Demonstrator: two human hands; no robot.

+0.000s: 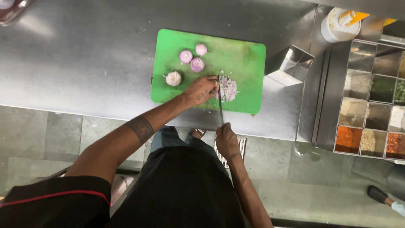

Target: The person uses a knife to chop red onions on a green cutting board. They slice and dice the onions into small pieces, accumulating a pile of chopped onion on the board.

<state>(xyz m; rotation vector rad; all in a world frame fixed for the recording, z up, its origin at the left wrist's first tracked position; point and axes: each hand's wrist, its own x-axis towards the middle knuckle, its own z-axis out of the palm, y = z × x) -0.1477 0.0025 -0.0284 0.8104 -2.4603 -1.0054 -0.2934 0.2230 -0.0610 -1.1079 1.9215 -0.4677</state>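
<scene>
Green cutting board (pixel 236 55), lying flat on a steel counter (pixel 84 63), its near edge close to the counter's front lip. Knife (pixel 220 105): thin blade running across the board's near edge, handle off the board toward the person; right hand (pixel 227 141) closed around the handle. Left hand (pixel 201 90), fingers curled and pressed down on the onion piece at the blade, just left of it on the board's near half. Chopped onion (pixel 229 88): small loose heap touching the blade's right side; light, wet, likely to scatter or cling to steel. Three peeled purple onions (pixel 192 58) clustered on the board's far left part, one paler onion (pixel 173 78) nearer its left edge; round, firm, slick-skinned, prone to roll, judged best held from above with a flat cut face down. Open room: the board's far right corner is bare, and the counter left of the board is wide. Right of the board stands a tilted steel container (pixel 291 63), close to its corner; beyond it a tray of spice compartments (pixel 371 101) and a white tub (pixel 339 25).
</scene>
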